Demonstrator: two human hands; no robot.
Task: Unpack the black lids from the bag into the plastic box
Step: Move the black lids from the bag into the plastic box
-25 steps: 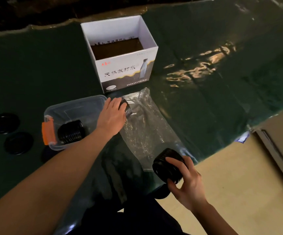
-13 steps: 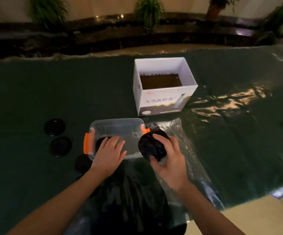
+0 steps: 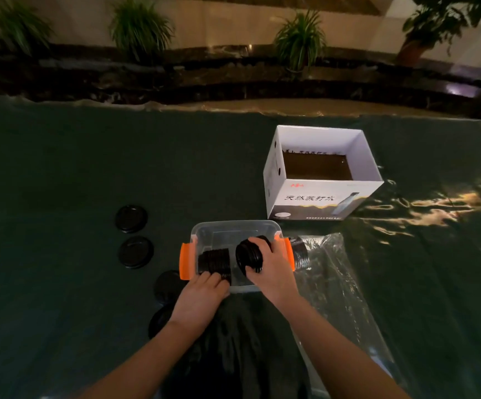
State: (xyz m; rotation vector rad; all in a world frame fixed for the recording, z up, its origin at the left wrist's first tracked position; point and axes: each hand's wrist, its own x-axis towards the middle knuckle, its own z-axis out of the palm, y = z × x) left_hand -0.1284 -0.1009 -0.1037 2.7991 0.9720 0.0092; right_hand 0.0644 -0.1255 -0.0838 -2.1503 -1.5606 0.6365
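Observation:
A clear plastic box (image 3: 227, 230) with orange latches sits on the dark green table in front of me. Inside it, at the left, lies a stack of black lids (image 3: 214, 263). My left hand (image 3: 201, 295) rests at the box's near edge with its fingers on that stack. My right hand (image 3: 273, 272) grips a second stack of black lids (image 3: 247, 259) and holds it inside the box. The clear plastic bag (image 3: 337, 286) lies flat to the right of the box. Another stack of black lids (image 3: 301, 256) lies in the bag's far end.
An open white cardboard box (image 3: 319, 197) stands behind the plastic box to the right. Several loose black lids (image 3: 131, 218) lie on the table to the left, some close to my left forearm. Potted plants line a ledge beyond the table.
My right hand has carried its stack of lids from beside the box down into it. My left hand has slid onto the stack lying in the box. The view has shifted left.

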